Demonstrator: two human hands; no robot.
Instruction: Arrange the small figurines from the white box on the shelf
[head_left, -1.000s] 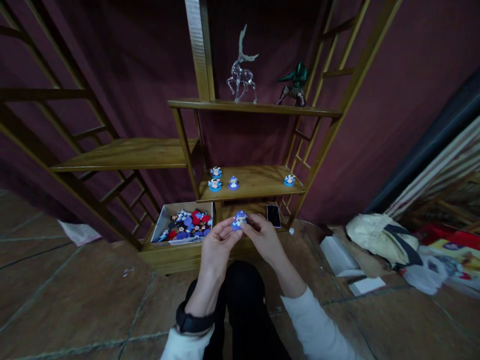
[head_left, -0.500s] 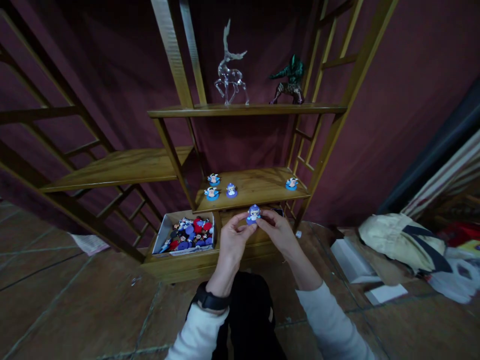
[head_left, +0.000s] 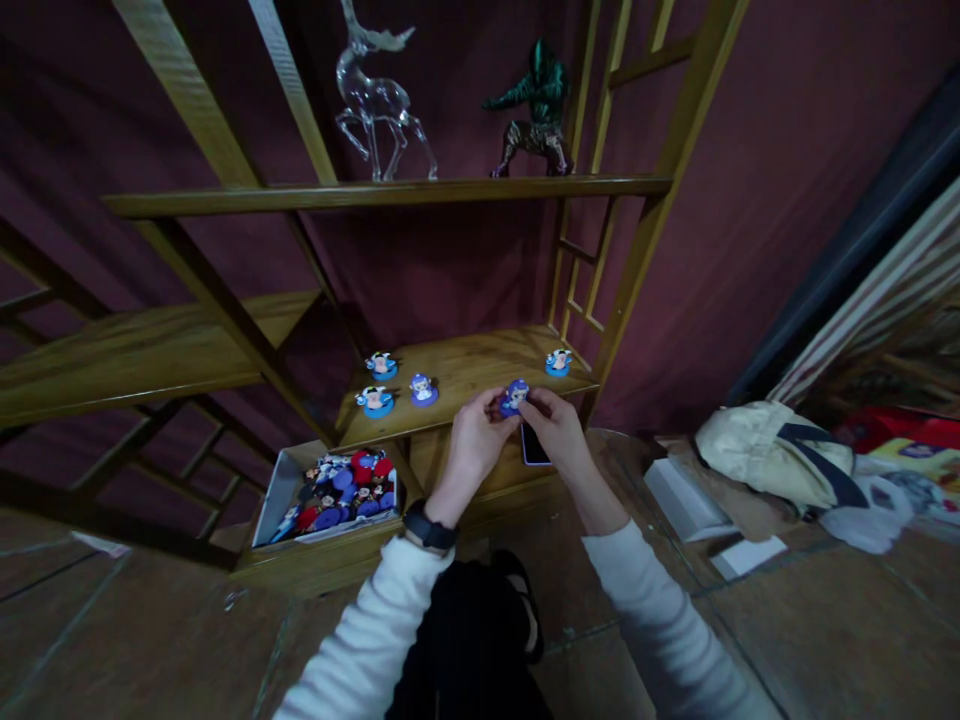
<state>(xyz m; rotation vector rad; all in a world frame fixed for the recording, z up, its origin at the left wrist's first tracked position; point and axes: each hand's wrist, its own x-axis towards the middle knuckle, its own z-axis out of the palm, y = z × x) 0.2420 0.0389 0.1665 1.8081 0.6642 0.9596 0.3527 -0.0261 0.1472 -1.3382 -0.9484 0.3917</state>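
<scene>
Between both hands I hold a small purple figurine (head_left: 514,397) in front of the middle shelf (head_left: 480,366). My left hand (head_left: 480,440) pinches its left side, and my right hand (head_left: 553,430) pinches its right side; both are closed on it. On that shelf stand another purple figurine (head_left: 424,390) and, left of it, two figurines on blue bases, one behind (head_left: 381,365) and one in front (head_left: 375,401). A third blue-based figurine (head_left: 558,362) stands at the shelf's right end, just beyond my right hand.
A white box (head_left: 268,500) full of loose figurines sits low on the left. A phone (head_left: 534,447) lies below my hands. On the upper shelf (head_left: 450,190) stand a clear deer (head_left: 379,100) and a dark green figure (head_left: 536,110). A cloth bag (head_left: 765,450) lies on the floor at right.
My view has moved closer to the rack and swung slightly. Both hands have carried the purple figurine up to the shelf's front edge, and it looks turned a little. The phone now shows more.
</scene>
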